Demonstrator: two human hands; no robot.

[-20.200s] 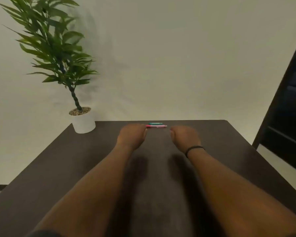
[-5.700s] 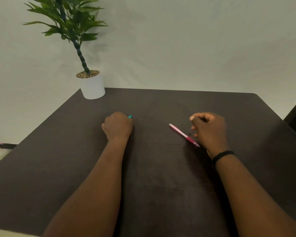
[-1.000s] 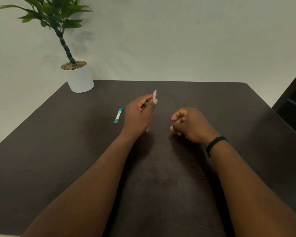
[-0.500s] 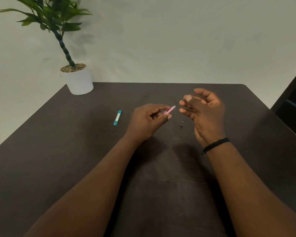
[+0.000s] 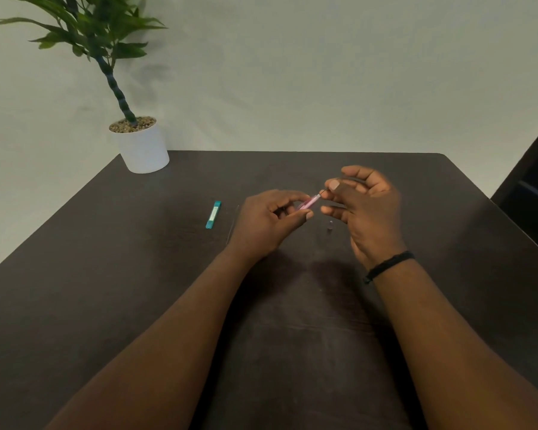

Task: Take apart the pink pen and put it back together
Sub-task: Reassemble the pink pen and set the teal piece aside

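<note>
My left hand [image 5: 269, 218] is closed around the pink pen [image 5: 308, 202], whose barrel pokes out to the right between thumb and fingers. My right hand [image 5: 365, 206] is just right of it, thumb and forefinger pinching a thin dark piece at the pen's tip end; what that piece is I cannot tell. A small dark part [image 5: 330, 226] lies on the dark table [image 5: 137, 274] below the gap between my hands. A thin rod [image 5: 233, 223] lies on the table left of my left hand.
A teal case [image 5: 213, 214] lies flat on the table left of my hands. A white pot with a green plant [image 5: 142, 145] stands at the table's far left corner. A dark door or cabinet [image 5: 534, 187] is at the right edge.
My right hand has come in closer to the pen's tip and now pinches at it. My left hand has stayed in place with the pen.
</note>
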